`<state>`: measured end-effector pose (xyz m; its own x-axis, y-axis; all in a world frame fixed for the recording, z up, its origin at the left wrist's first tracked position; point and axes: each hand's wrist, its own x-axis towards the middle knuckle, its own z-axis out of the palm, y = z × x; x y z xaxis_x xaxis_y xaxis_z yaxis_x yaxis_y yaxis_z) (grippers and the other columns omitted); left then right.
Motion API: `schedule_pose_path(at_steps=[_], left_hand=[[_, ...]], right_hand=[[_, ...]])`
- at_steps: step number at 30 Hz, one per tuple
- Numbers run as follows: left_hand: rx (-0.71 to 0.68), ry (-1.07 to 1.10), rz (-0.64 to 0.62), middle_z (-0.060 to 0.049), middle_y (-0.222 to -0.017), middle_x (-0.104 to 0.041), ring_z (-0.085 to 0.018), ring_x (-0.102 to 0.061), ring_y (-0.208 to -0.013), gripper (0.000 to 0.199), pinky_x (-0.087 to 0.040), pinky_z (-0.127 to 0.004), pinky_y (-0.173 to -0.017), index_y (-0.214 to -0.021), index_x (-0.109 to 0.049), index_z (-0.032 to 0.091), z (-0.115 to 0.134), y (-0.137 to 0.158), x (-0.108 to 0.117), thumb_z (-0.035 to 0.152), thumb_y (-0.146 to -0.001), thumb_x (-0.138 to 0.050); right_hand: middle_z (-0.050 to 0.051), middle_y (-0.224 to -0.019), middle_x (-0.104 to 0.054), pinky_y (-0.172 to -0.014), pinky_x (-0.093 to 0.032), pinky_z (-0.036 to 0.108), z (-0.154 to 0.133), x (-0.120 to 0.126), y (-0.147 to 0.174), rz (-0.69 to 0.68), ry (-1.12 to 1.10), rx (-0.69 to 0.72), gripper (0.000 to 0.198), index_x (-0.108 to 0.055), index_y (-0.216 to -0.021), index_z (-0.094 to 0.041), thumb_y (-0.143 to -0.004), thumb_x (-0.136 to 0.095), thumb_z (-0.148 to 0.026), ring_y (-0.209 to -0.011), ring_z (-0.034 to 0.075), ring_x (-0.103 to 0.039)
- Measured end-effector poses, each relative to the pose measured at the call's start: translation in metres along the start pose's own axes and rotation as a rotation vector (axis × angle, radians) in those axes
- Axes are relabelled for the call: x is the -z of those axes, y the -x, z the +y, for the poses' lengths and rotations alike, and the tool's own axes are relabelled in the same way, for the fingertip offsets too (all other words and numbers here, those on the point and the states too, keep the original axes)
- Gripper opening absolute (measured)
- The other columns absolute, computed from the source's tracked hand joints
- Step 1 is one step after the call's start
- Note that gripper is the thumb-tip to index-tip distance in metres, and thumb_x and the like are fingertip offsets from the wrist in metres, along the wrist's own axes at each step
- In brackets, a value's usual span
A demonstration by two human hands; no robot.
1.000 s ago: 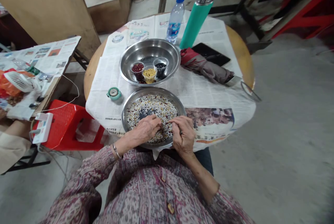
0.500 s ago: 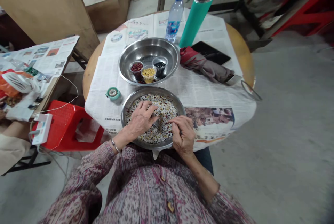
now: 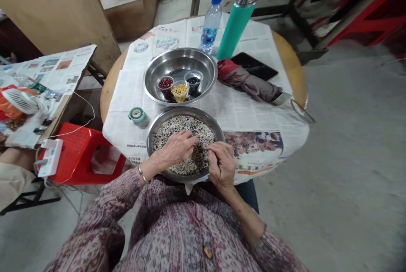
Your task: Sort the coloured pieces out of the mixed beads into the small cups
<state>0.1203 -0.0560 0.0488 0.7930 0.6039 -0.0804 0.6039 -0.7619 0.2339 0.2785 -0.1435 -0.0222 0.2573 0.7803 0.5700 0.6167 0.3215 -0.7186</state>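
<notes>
A steel basin (image 3: pixel 218 130) near my body holds a speckled mix of white grains and dark, red and yellow beans (image 3: pixel 168 130). Over the middle of it is my left hand (image 3: pixel 179 147), its fingers drawn together and pointing right; whatever is between them is hidden. My right hand (image 3: pixel 221 164) is at the basin's right rim, thumb and index finger pinched over the grains. Anything in that pinch is too small to name. Behind, a larger steel basin (image 3: pixel 152 64) holds clear cups of red beans (image 3: pixel 165 83), yellow beans (image 3: pixel 179 89) and black beans (image 3: pixel 193 81).
On the newspaper-covered round table (image 3: pixel 123 94) are a green tape roll (image 3: pixel 137 114), a water bottle (image 3: pixel 210 24), a teal flask (image 3: pixel 236 26), a folded umbrella (image 3: pixel 250 81) and a dark flat case (image 3: pixel 255 67). A red stool (image 3: pixel 74 149) with a power strip (image 3: pixel 50 157) stands left.
My left hand has shifted slightly right and down across the grains, its spread fingers now gathered together. My right hand has stayed almost in place, still pinched.
</notes>
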Motion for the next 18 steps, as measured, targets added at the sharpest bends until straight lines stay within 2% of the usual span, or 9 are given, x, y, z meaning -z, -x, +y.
schedule_pose_path(at_steps=[2,5,11,14,18], left_hand=[[0.028,-0.005,0.026,-0.005,-0.101,-0.061,-0.021,-0.057,-0.098,0.013,-0.050,-0.035,-0.090,-0.102,-0.063,0.019,-0.004,0.015,0.001,0.020,-0.100,-0.050],[0.066,0.022,0.133,-0.005,-0.098,-0.061,-0.020,-0.057,-0.097,0.013,-0.050,-0.035,-0.090,-0.099,-0.062,0.019,-0.010,0.037,0.000,0.019,-0.101,-0.049],[0.045,0.126,0.344,-0.004,-0.092,-0.061,-0.018,-0.059,-0.092,0.015,-0.053,-0.033,-0.087,-0.097,-0.060,0.019,-0.012,0.061,-0.009,0.019,-0.103,-0.047],[0.052,0.124,0.442,-0.004,-0.090,-0.063,-0.018,-0.061,-0.089,0.014,-0.054,-0.033,-0.084,-0.100,-0.061,0.018,-0.010,0.068,-0.014,0.020,-0.103,-0.047],[0.119,0.129,0.490,-0.004,-0.088,-0.064,-0.018,-0.061,-0.085,0.015,-0.054,-0.033,-0.081,-0.098,-0.062,0.018,-0.010,0.078,-0.019,0.020,-0.103,-0.048]], right_hand=[[0.004,-0.087,-0.071,-0.090,-0.048,0.042,0.001,0.000,0.000,-0.001,-0.011,0.005,0.018,-0.066,-0.092,-0.024,-0.093,-0.050,-0.016,-0.092,0.022,-0.062],[0.004,-0.087,-0.071,-0.090,-0.048,0.041,0.002,0.000,0.001,0.001,-0.028,0.015,0.018,-0.066,-0.093,-0.024,-0.093,-0.050,-0.016,-0.092,0.022,-0.062],[0.004,-0.088,-0.071,-0.090,-0.047,0.040,0.002,0.000,0.001,-0.013,-0.003,0.031,0.018,-0.066,-0.094,-0.024,-0.094,-0.050,-0.016,-0.093,0.022,-0.060],[0.004,-0.090,-0.072,-0.090,-0.047,0.039,-0.001,0.005,-0.002,-0.092,0.097,0.051,0.017,-0.067,-0.094,-0.023,-0.094,-0.051,-0.018,-0.095,0.022,-0.060],[0.006,-0.098,-0.074,-0.106,-0.037,0.045,-0.008,0.014,-0.017,-0.290,0.376,0.193,0.015,-0.067,-0.102,-0.021,-0.094,-0.054,-0.023,-0.097,0.023,-0.061]])
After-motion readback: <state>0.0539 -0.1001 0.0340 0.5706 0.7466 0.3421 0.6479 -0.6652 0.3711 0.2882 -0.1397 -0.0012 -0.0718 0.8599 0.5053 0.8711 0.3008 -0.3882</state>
